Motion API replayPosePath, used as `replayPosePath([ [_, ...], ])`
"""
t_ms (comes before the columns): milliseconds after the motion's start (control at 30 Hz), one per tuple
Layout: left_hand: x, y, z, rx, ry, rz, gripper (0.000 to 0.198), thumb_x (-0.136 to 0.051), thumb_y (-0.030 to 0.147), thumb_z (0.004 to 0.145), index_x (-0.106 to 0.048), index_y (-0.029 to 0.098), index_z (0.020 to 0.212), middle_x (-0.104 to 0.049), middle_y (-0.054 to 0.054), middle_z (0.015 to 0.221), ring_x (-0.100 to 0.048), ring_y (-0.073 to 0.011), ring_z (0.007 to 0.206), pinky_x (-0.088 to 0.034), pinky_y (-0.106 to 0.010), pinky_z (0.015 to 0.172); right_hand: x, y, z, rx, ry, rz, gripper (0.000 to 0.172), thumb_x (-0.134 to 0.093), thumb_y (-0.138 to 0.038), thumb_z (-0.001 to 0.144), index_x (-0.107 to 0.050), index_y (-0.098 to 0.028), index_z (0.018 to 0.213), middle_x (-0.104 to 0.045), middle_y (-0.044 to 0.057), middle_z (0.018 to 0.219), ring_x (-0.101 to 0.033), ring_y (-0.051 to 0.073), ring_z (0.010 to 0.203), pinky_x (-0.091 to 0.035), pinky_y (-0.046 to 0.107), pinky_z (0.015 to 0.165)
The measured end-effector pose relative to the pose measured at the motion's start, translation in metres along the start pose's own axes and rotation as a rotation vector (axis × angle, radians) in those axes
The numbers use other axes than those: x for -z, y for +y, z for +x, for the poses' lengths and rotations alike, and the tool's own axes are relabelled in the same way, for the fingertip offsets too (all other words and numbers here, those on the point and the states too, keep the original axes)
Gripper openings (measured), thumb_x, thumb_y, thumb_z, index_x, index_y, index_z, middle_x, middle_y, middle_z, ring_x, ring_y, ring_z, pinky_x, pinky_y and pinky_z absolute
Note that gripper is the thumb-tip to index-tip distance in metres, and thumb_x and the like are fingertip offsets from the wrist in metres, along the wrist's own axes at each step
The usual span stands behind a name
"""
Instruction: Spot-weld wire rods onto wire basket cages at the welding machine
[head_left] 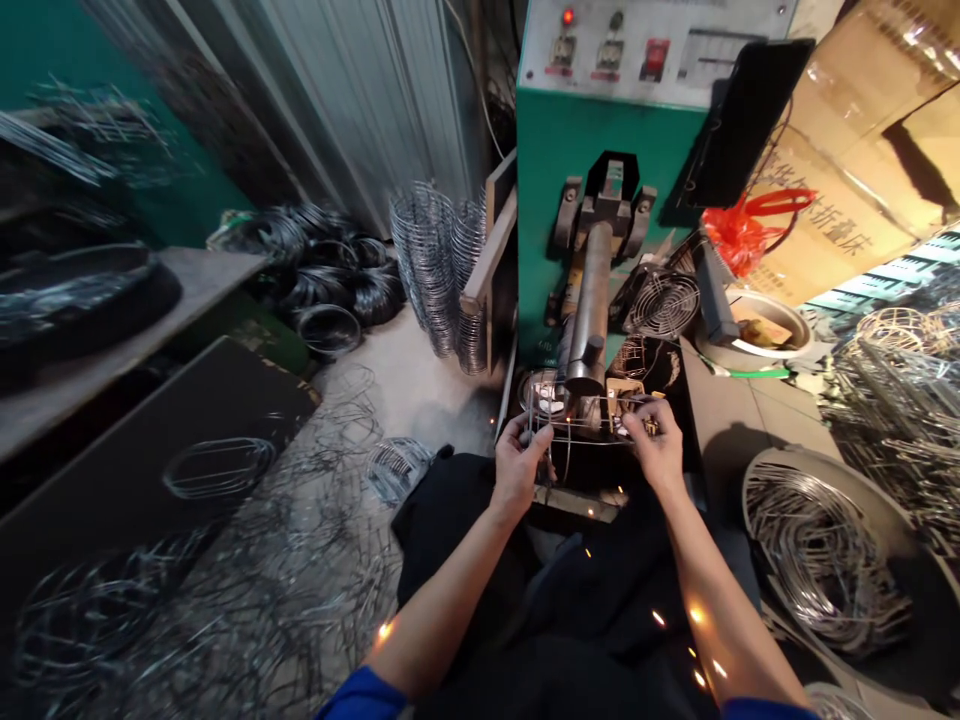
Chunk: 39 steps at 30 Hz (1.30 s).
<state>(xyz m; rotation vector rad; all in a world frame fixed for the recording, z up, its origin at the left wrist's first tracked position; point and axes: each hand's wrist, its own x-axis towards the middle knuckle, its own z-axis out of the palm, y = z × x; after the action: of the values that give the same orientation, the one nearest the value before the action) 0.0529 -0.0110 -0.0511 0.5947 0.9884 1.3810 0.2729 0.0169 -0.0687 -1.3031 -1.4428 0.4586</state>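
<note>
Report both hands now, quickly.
Left hand: closed, fingers and thumb pinching one side of a wire frame.
Right hand: closed, gripping the opposite side of the same wire frame.

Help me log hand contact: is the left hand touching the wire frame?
Touching. The head view shows it: the left hand grips the wire frame at its left side.

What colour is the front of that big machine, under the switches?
The machine's front is green, seen in the head view.
</note>
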Motion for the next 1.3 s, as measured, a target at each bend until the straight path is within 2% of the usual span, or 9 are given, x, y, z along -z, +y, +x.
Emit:
replayPosePath([
  [100, 0.004, -0.005, -0.041, 0.09, 0.02, -0.086, 0.053, -0.079, 0.051, 0.077, -0.052, 0.021, 0.111, -0.052, 0.01, 0.061, -0.048, -0.0091, 0.037, -0.041, -0.02, 0.037, 0.021, 0.011, -0.029, -0.123, 0.07, -0.018, 0.047, -0.061, -0.056, 0.09, -0.053, -0.019, 0.118, -0.063, 0.013, 0.12, -0.062, 0.025, 0.109, -0.048, 0.041, 0.096],
  [200, 0.035, -0.015, -0.105, 0.33, 0.016, -0.095, 0.046, -0.069, 0.059, 0.083, -0.054, 0.021, 0.104, -0.06, 0.005, 0.071, -0.054, -0.0093, 0.048, -0.045, -0.021, 0.048, 0.05, 0.017, -0.063, -0.324, -0.065, -0.157, 0.054, -0.044, -0.065, 0.095, -0.057, -0.018, 0.117, -0.071, 0.012, 0.097, -0.069, 0.024, 0.087, -0.055, 0.038, 0.083],
  [333, 0.108, -0.001, -0.148, 0.561, -0.412, 0.506, 0.046, -0.076, 0.058, 0.076, -0.067, 0.015, 0.085, -0.065, -0.002, 0.068, -0.06, -0.0152, 0.061, -0.048, -0.025, 0.059, 0.065, 0.002, -0.077, -0.482, -0.54, -0.169, 0.059, -0.04, -0.072, 0.094, -0.062, -0.018, 0.097, -0.065, 0.003, 0.062, -0.063, 0.019, 0.051, -0.051, 0.029, 0.057],
  [400, 0.125, 0.013, -0.13, 0.345, -0.348, 0.808, 0.043, -0.071, 0.058, 0.08, -0.069, 0.015, 0.081, -0.069, -0.005, 0.073, -0.064, -0.0189, 0.069, -0.05, -0.027, 0.064, 0.053, -0.01, -0.07, -0.383, -0.776, -0.227, 0.056, -0.042, -0.07, 0.094, -0.063, -0.019, 0.084, -0.064, 0.002, 0.061, -0.063, 0.017, 0.052, -0.048, 0.026, 0.057],
  [467, 0.121, 0.018, -0.096, 0.077, -0.27, 0.939, 0.041, -0.06, 0.051, 0.091, -0.069, 0.016, 0.11, -0.074, -0.008, 0.095, -0.069, -0.0222, 0.085, -0.055, -0.032, 0.077, 0.031, -0.02, -0.061, -0.281, -0.886, -0.326, 0.053, -0.042, -0.064, 0.098, -0.065, -0.019, 0.082, -0.067, 0.004, 0.065, -0.065, 0.017, 0.059, -0.048, 0.025, 0.063],
  [633, 0.081, -0.01, -0.042, -0.333, -0.322, 1.234, 0.03, -0.054, 0.025, 0.096, -0.068, 0.016, 0.121, -0.074, -0.013, 0.113, -0.07, -0.0248, 0.104, -0.053, -0.038, 0.095, -0.004, -0.032, -0.076, -0.238, -0.83, -0.471, 0.043, -0.042, -0.049, 0.103, -0.061, -0.023, 0.133, -0.074, 0.006, 0.088, -0.071, 0.019, 0.077, -0.05, 0.026, 0.074],
  [800, 0.08, -0.034, -0.045, -0.493, -0.238, 1.323, 0.031, -0.052, 0.022, 0.098, -0.066, 0.013, 0.124, -0.072, -0.017, 0.112, -0.07, -0.0264, 0.1, -0.055, -0.041, 0.093, 0.011, -0.025, -0.103, -0.21, -0.585, -0.404, 0.049, -0.034, -0.047, 0.106, -0.047, -0.027, 0.148, -0.075, 0.006, 0.103, -0.072, 0.02, 0.083, -0.054, 0.03, 0.081],
  [933, 0.08, -0.035, -0.038, -0.593, -0.244, 1.397, 0.027, -0.053, 0.018, 0.098, -0.068, 0.016, 0.121, -0.075, -0.013, 0.105, -0.072, -0.0234, 0.095, -0.056, -0.036, 0.09, 0.011, -0.028, -0.098, -0.195, -0.57, -0.477, 0.047, -0.035, -0.043, 0.105, -0.05, -0.028, 0.147, -0.076, 0.007, 0.107, -0.073, 0.022, 0.087, -0.054, 0.031, 0.082],
  [1300, 0.043, 0.014, -0.001, -0.685, -0.326, 1.467, 0.024, -0.055, 0.017, 0.098, -0.07, 0.015, 0.116, -0.077, -0.01, 0.092, -0.073, -0.0217, 0.084, -0.055, -0.03, 0.08, 0.005, -0.061, -0.044, -0.156, -0.59, -0.802, 0.044, -0.031, -0.044, 0.106, -0.056, -0.031, 0.141, -0.076, 0.007, 0.086, -0.072, 0.023, 0.075, -0.052, 0.03, 0.069],
])
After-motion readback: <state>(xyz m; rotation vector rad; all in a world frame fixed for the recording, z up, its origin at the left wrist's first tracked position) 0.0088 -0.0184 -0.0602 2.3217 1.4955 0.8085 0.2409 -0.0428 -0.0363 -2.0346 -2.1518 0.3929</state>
